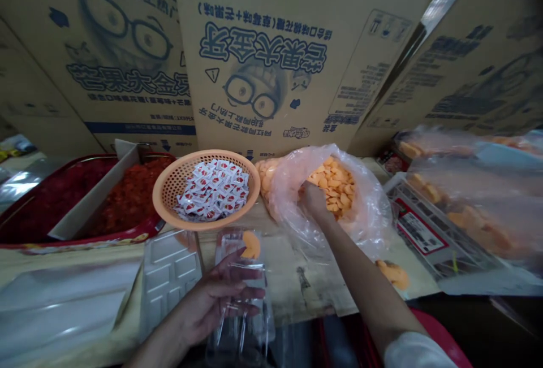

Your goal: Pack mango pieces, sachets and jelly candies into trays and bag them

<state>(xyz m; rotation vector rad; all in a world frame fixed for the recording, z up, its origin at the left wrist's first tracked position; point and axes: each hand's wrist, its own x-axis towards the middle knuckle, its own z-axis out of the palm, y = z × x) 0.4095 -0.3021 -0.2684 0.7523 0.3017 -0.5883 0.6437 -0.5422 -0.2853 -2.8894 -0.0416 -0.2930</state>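
My left hand (216, 300) holds a clear plastic clamshell tray (241, 294) upright at the front of the table, with its fingers spread across the lid. One flat orange piece (251, 245) shows inside the tray's top end. My right hand (314, 201) reaches into the mouth of a clear plastic bag (365, 210) full of flat orange pieces (333, 184). Its fingertips sit down among the pieces, partly hidden by the bag. A single orange piece (392, 275) lies on the table to the right of the bag.
A peach plastic basket (169, 187) of small white-and-red sachets stands behind my left hand. Red trays (148, 224) of red food lie at the left, beside stacked clear trays (167, 272). Blurred bagged orange food sits right. Upside-down cardboard cartons (263, 34) form the back.
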